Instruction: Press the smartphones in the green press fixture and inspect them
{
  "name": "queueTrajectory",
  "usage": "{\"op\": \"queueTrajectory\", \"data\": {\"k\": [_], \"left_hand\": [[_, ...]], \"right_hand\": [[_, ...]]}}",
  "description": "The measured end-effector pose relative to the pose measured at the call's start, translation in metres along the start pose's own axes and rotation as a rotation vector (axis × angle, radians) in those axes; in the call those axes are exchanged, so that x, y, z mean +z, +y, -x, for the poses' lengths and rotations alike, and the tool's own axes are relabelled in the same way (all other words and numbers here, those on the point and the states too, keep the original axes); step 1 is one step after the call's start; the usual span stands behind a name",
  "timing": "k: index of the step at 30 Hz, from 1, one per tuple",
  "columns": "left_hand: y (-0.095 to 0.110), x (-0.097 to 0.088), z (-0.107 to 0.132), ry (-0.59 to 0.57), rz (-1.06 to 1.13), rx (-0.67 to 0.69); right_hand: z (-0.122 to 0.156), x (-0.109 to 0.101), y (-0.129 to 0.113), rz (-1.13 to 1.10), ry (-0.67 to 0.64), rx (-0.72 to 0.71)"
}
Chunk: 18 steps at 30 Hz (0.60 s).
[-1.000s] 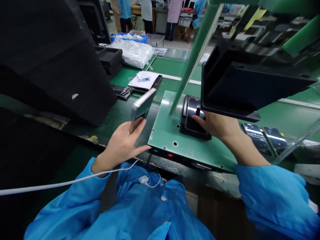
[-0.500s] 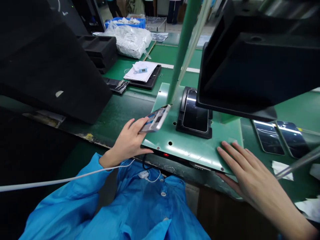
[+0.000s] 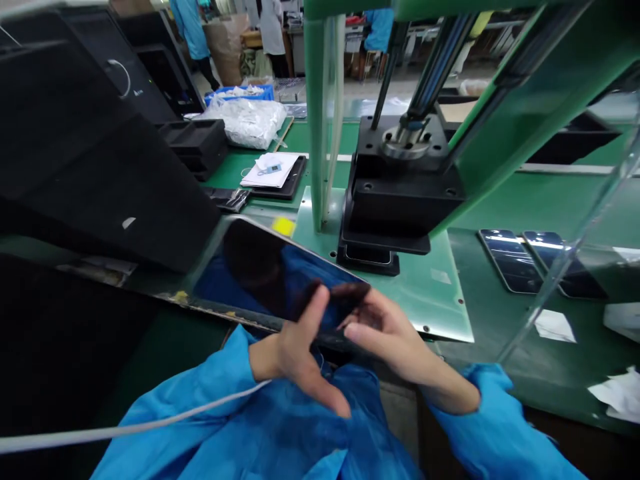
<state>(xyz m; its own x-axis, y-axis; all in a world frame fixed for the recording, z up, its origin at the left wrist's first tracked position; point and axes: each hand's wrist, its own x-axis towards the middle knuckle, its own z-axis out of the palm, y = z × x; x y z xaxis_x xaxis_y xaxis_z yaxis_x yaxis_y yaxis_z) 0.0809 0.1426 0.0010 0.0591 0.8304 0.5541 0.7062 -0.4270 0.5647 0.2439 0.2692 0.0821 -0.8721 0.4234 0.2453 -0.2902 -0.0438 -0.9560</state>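
Phone (image 3: 270, 280), glass side up and tilted, is held in both hands just above the near edge of the counter (image 3: 500, 200), its right end overlapping the near left of a green plate (image 3: 440, 300). Left hand (image 3: 295, 360) and right hand (image 3: 395, 340) pinch it along its lower edge. The fingers are clamped on it, with the left thumb (image 3: 313, 313) raised against the glass and the right fingers curling in at the end. The dark glass mirrors the blue smock, so handling looks best done by the rim, pads off the face, with the long edge kept level. A white cable (image 3: 150, 420) crosses the left sleeve (image 3: 200, 393) just below, where it could snag the wrist. Beyond, a black press head (image 3: 400, 197) on a steel ram (image 3: 405, 143) stands over a black nest (image 3: 367, 263), with a green post (image 3: 315, 113) beside it, leaving tight quarters around the nest. Two more phones (image 3: 510, 260) lie at the right, behind a clear guard (image 3: 565, 267). A black foam housing (image 3: 100, 173) looms at the left; farther off sit a paper-topped black tray (image 3: 287, 180), a white plastic bag (image 3: 247, 123) and a blue crate (image 3: 240, 97).
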Motion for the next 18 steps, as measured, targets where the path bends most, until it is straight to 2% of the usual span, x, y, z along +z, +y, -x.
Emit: {"op": "queueTrajectory", "data": {"k": [2,4,5,6,8,10,11,14,18], "left_hand": [[0.011,0.000,-0.012,0.220,0.040,0.074],[0.016,-0.015,-0.028,0.423,0.102,-0.051],[0.015,-0.026,-0.038,0.460,0.152,-0.153],[0.013,-0.037,-0.048,0.439,0.209,-0.246],[0.003,-0.055,-0.067,0.255,0.341,-0.364],[-0.010,-0.064,-0.080,0.063,0.483,-0.418],[-0.016,-0.065,-0.084,0.008,0.542,-0.432],[-0.026,-0.062,-0.087,-0.044,0.638,-0.439],[-0.023,-0.062,-0.087,-0.061,0.643,-0.389]], "right_hand": [[0.000,-0.006,-0.002,-0.026,0.076,0.021],[0.008,-0.023,-0.010,0.119,0.137,0.046],[0.013,-0.034,-0.015,0.199,0.159,0.069],[0.017,-0.045,-0.019,0.268,0.175,0.099],[0.023,-0.064,-0.024,0.335,0.196,0.157],[0.025,-0.075,-0.023,0.322,0.215,0.227],[0.025,-0.077,-0.021,0.301,0.225,0.266],[0.027,-0.074,-0.015,0.240,0.296,0.346],[0.031,-0.069,-0.014,0.214,0.390,0.381]]}}
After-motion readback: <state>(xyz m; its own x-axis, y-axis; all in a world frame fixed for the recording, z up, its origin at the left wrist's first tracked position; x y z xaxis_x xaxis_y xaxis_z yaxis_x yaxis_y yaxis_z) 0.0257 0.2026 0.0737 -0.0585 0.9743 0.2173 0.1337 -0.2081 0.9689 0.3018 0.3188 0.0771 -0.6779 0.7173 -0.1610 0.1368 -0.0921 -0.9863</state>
